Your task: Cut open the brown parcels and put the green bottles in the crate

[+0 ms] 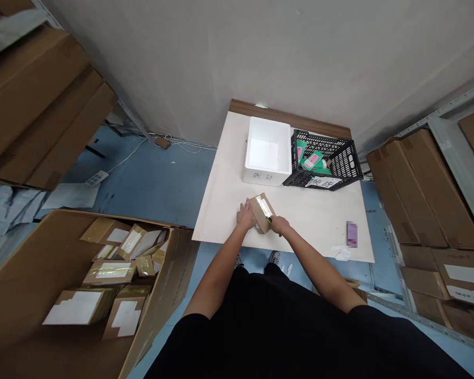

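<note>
A small brown cardboard box with shiny tape and a white label lies tilted on the white table, near its front edge. My left hand grips the box along its left side. On the other side, my right hand is closed around a small utility knife with dark and yellow-green parts. Its tip is at the box's right edge, over the tape; the blade itself is too small to make out.
Behind the box stand a white foam bin and a black plastic crate holding green-and-pink packets. A purple pixelated item lies at the table's right. A large carton of parcels stands at lower left; shelves with boxes flank the right.
</note>
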